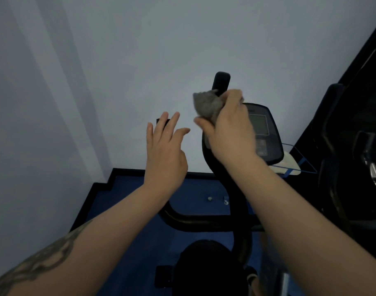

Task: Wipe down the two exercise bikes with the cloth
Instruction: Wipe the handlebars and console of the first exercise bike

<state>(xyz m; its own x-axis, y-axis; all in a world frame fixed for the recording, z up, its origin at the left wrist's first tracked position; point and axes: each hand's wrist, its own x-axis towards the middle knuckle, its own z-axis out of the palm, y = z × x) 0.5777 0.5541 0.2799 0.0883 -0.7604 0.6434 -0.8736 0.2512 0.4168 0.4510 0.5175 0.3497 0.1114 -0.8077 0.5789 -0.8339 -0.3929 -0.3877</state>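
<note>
Gripping the grey cloth [205,104] bunched around the handlebar grip [221,82] at 12 o'clock, the right hand [229,129] is wiping bike 1 of 2. The left hand [164,146] is hovering at 9 o'clock, fingers spread, holding nothing. Wrapping the cloth fully and sliding down the bar toward the console [266,135] should be covering every side.

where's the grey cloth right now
In the head view, right of centre: the grey cloth is bunched in the right hand against the bike's upright handlebar grip, beside the console.

Dim, cool bluish light; soft overall focus; motion blur on cloth [206,104]; wide-angle bending at edges.
</note>
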